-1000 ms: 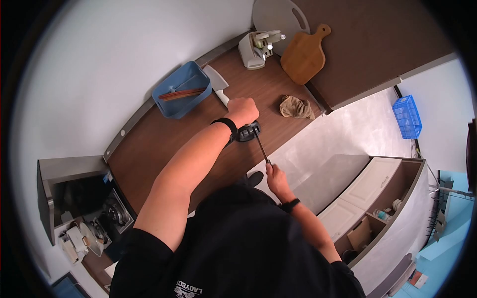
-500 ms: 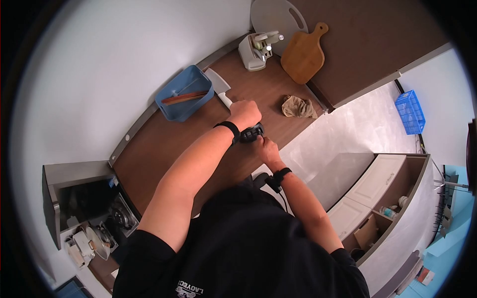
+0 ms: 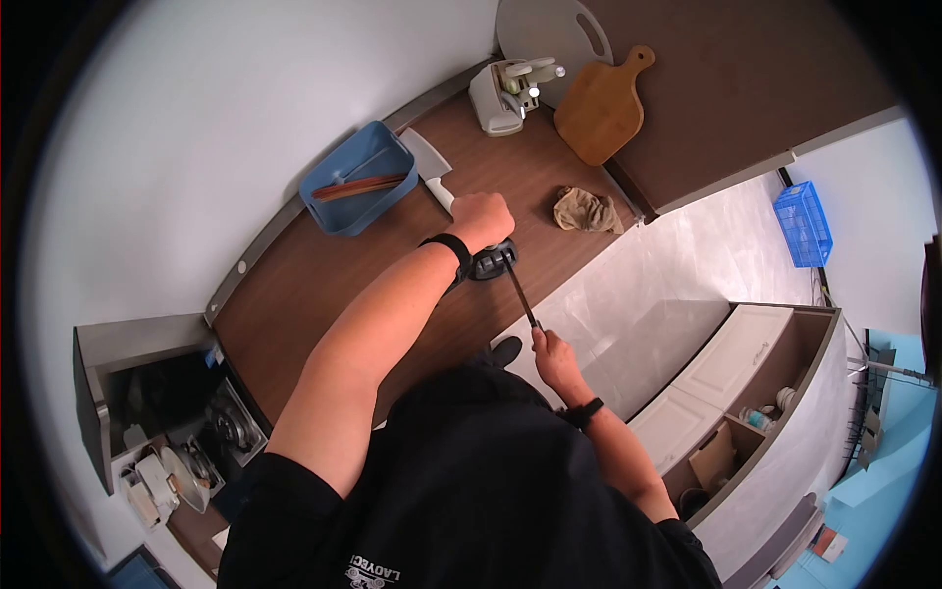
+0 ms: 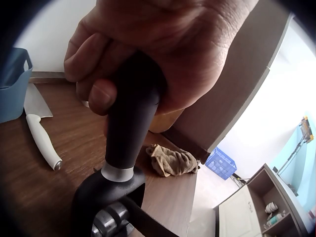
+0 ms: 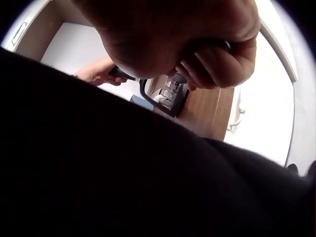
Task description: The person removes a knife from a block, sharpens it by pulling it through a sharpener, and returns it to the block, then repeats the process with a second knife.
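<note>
My left hand [image 3: 481,222] grips the upright black handle of a knife sharpener [image 3: 494,263] standing on the brown counter. In the left wrist view the fingers curl round that handle [image 4: 129,131], above a silver collar and metal sharpening rollers [image 4: 111,217]. Close to the front edge, my right hand [image 3: 558,360] holds a knife [image 3: 521,296] by its handle. The dark, narrow blade slants up to the sharpener, its far end in the slot beside the rollers. In the right wrist view the curled right fingers [image 5: 212,66] hide most of the knife.
Behind the left hand lies a white-handled cleaver [image 3: 428,157], beside a blue bin [image 3: 365,218] holding chopsticks. A crumpled brown cloth [image 3: 586,210] is right of the sharpener. Farther back stand a knife block [image 3: 497,106] and a wooden cutting board [image 3: 601,113]. A stove [image 3: 231,422] is at left.
The right hand moved in to the sharpener half a second ago, and is now drawn back toward the body with the knife, exposing the blade again. The left hand stays on the sharpener.
</note>
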The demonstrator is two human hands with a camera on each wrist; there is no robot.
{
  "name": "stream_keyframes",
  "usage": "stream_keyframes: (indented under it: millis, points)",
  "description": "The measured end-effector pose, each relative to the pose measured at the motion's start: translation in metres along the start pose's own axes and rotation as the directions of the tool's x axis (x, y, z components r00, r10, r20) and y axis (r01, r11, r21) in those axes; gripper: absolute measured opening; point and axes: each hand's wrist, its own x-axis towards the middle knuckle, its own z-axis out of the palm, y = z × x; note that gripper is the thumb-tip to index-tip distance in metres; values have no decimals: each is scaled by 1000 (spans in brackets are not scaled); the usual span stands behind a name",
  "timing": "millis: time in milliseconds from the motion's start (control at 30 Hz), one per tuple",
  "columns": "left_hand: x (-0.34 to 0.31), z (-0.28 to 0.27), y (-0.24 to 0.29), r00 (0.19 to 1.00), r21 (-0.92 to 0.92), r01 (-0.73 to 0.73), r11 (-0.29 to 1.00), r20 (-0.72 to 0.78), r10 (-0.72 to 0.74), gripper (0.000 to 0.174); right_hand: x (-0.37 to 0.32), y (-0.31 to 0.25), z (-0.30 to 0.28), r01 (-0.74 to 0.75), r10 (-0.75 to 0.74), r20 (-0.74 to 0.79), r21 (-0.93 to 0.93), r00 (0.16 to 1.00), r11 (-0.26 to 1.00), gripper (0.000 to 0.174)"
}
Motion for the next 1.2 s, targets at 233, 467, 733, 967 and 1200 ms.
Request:
stream_keyframes:
  millis: [233, 467, 733, 967, 1200]
  points:
    - [-4, 7, -2, 999, 17, -20, 1000, -38, 20, 29, 88, -47, 35, 89, -96, -120, -62, 988, 994, 48]
    - [-8, 7, -1, 999, 10, -35, 999, -40, 35, 28, 75, -26, 37, 120, -125, -130, -47, 984, 992, 48]
    - [3, 4, -3, 1000, 3, -9, 1000, -16, 9, 29, -12, 12, -8, -17, 17, 2, -89, 1000, 996, 46]
    - [4, 1, -3, 1000, 0, 17, 1000, -2, -17, 30, -14, 16, -2, -26, 24, -24, -70, 999, 997, 45]
    - [2, 0, -2, 1000, 3, 26, 1000, -2, -26, 30, -14, 13, -8, -18, 18, -8, -53, 1000, 998, 46]
